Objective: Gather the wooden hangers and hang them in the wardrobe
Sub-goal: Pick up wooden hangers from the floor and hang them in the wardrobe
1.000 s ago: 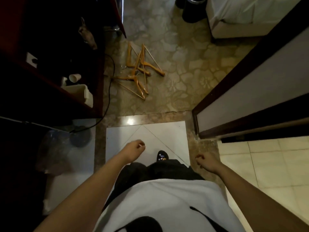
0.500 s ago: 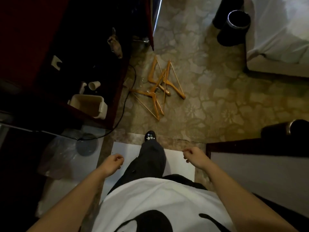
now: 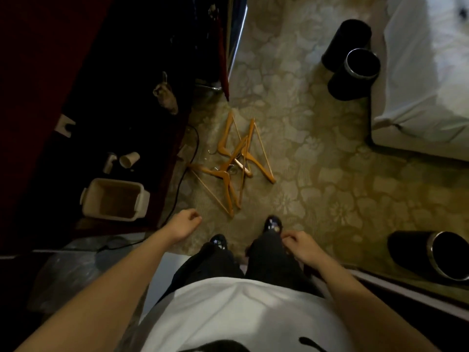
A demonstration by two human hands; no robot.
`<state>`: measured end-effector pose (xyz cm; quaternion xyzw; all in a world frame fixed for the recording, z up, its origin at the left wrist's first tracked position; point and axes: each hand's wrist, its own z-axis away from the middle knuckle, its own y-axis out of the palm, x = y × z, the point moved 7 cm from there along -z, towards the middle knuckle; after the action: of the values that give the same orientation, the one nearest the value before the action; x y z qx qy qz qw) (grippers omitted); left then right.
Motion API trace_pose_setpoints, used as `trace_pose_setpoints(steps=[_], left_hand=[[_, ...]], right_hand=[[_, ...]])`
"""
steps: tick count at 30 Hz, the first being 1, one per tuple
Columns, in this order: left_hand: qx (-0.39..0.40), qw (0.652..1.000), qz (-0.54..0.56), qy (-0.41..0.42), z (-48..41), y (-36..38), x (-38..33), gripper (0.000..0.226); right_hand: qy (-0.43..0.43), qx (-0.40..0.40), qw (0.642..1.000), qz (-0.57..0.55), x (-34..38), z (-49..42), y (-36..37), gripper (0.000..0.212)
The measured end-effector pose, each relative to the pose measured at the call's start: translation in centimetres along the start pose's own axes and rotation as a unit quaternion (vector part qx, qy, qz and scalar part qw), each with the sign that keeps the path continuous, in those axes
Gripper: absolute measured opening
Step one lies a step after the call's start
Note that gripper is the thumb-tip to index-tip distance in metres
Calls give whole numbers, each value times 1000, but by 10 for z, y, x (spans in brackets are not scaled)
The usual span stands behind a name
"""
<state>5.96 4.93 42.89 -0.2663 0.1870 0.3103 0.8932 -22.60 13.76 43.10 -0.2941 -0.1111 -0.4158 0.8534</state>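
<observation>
Several wooden hangers (image 3: pixel 234 163) lie in a loose, overlapping pile on the patterned carpet, just ahead of my feet. My left hand (image 3: pixel 183 224) hangs to the lower left of the pile with fingers loosely curled and holds nothing. My right hand (image 3: pixel 300 243) hangs over my right leg, fingers loosely curled, also holding nothing. Neither hand touches the hangers. A dark, open wardrobe (image 3: pixel 106 102) stands at the left, its inside mostly in shadow.
A beige bin (image 3: pixel 115 199) and paper cups (image 3: pixel 129 158) sit on the wardrobe floor. A black cable (image 3: pixel 186 171) runs beside the pile. Black cylindrical bins (image 3: pixel 355 72) stand by a white bed (image 3: pixel 426 72); another bin (image 3: pixel 439 255) lies at the right.
I have walked forward off the white tiles onto the carpet, so the hangers are now close in front of my feet. Both hands still hang without anything in them.
</observation>
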Motion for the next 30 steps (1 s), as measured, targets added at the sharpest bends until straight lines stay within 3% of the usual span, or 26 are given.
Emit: trace_pose_setpoints(steps=[6,15,21,24,27,30], left_hand=[[20,998,54,-13,-57,16,-77,11],[-23,984,155,-81,-141,41,-143,28],[-73,968,218,-96,-206,40,-139,15],[-83,961,237,-115,-239,39,-120,25],[-97,954,251,-131,-275,38,-95,15],[-106,944,276,-149,-315,41,-66,31]], right_hand=[[36,29,998,45,-8,-63,-82,25],[-19,86,990,114,50,-198,-189,29],[-51,124,968,211,70,-279,-205,28],[-39,140,956,253,70,-319,-196,30],[-41,159,946,279,73,-360,-179,29],[-54,157,936,310,83,-403,-157,28]])
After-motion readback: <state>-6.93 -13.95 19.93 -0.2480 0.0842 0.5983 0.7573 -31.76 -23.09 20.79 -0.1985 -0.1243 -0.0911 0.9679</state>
